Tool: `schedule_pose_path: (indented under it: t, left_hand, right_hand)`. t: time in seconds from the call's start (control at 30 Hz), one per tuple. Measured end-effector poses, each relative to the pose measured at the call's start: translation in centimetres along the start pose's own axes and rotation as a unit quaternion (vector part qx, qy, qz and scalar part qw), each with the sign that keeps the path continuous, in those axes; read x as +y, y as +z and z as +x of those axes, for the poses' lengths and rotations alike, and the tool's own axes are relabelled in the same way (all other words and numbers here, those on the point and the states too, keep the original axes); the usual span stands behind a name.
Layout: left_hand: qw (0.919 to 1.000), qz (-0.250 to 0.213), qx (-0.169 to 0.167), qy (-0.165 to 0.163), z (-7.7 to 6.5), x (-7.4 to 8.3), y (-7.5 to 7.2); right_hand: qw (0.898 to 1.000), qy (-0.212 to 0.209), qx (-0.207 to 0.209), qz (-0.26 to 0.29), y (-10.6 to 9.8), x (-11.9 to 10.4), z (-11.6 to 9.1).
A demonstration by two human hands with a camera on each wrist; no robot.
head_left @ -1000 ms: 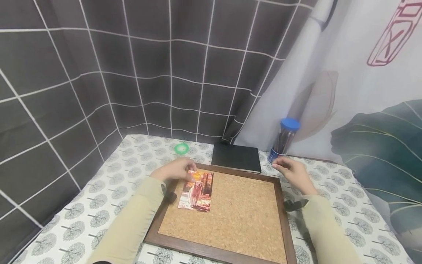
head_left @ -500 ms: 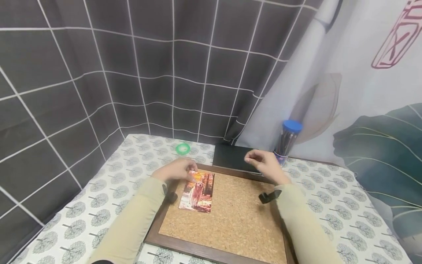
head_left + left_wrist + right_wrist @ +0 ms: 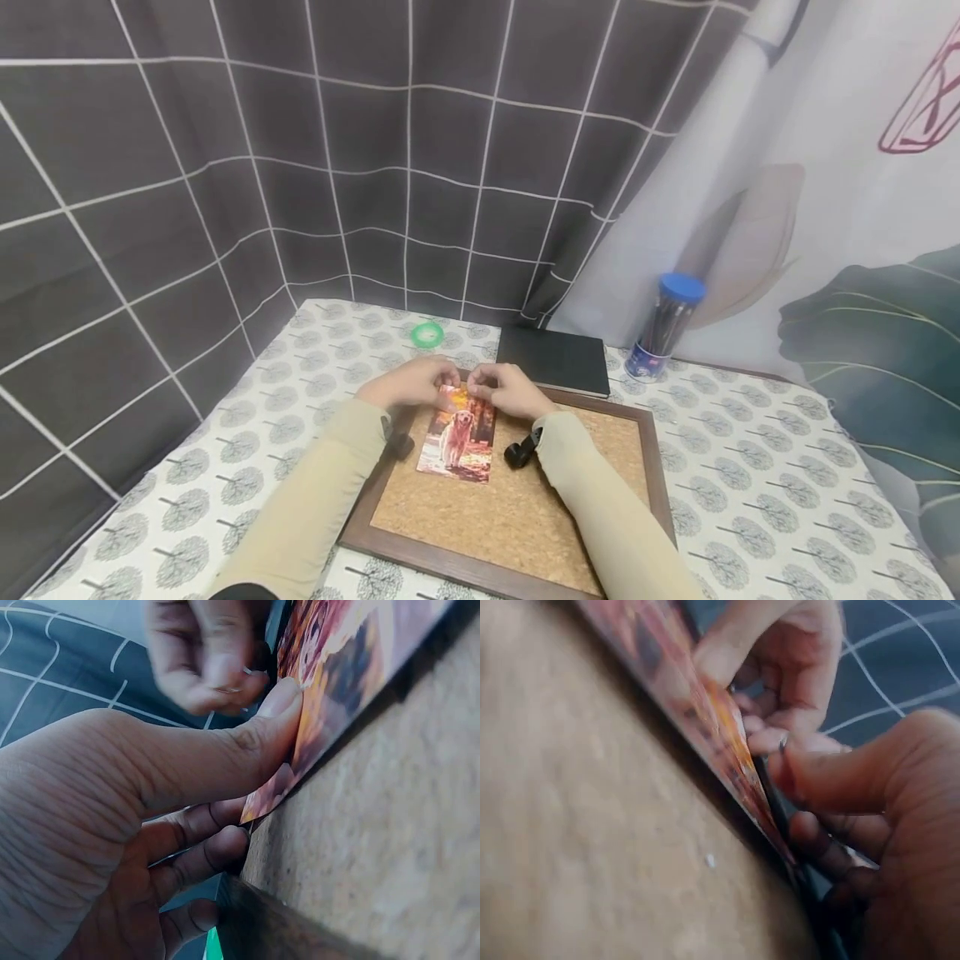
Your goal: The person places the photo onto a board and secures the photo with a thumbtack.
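A photo of a golden dog among autumn trees (image 3: 457, 446) lies over the left part of a cork board (image 3: 487, 521) with a dark brown wooden frame. My left hand (image 3: 417, 382) pinches its top edge; in the left wrist view the thumb (image 3: 255, 746) presses on the picture side, other fingers behind. Just beside it, at the photo's upper right, is my right hand (image 3: 513, 392). Between its thumb and forefinger it pinches a small shiny, pin-like thing (image 3: 783, 741), mostly hidden by the fingertips.
A black notebook (image 3: 553, 360) lies behind the board. Farther left is a green tape roll (image 3: 427, 335). A blue-lidded tub of pencils or pens (image 3: 665, 325) stands at the back right, near the curtain. Tree-patterned cloth (image 3: 750, 467) covers the table.
My right hand has moved left from near the pencil tub, over the notebook, to the photo's top edge. My left hand has kept its hold on the photo.
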State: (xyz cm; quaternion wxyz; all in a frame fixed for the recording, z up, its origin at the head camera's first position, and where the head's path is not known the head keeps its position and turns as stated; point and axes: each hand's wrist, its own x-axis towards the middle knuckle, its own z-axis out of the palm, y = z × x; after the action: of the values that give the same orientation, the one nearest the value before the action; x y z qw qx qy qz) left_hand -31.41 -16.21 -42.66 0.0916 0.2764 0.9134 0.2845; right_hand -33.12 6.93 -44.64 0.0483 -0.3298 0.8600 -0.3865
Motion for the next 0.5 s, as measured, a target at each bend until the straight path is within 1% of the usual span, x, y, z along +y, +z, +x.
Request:
schedule_pose_path:
  t: [0.1,0.2,0.33,0.5]
  left_hand:
    - [1.0,0.004,0.004,-0.003,0.24,-0.01,0.12]
    - [1.0,0.002,0.005,-0.005,0.35,-0.14,0.13]
    - [1.0,-0.002,0.006,-0.005,0.26,-0.14,0.09]
    - [0.9999,-0.011,0.006,-0.008,0.03,0.04,0.2]
  right_hand:
    - [1.0,0.002,0.02,0.016,0.15,0.58,-0.24]
    - [0.999,0.006,0.036,0.03,0.04,0.6,-0.38]
    - [0.999,0.009,0.032,0.025,0.23,0.67,-0.34]
    - [1.0,0.003,0.022,0.011,0.6,1.02,-0.51]
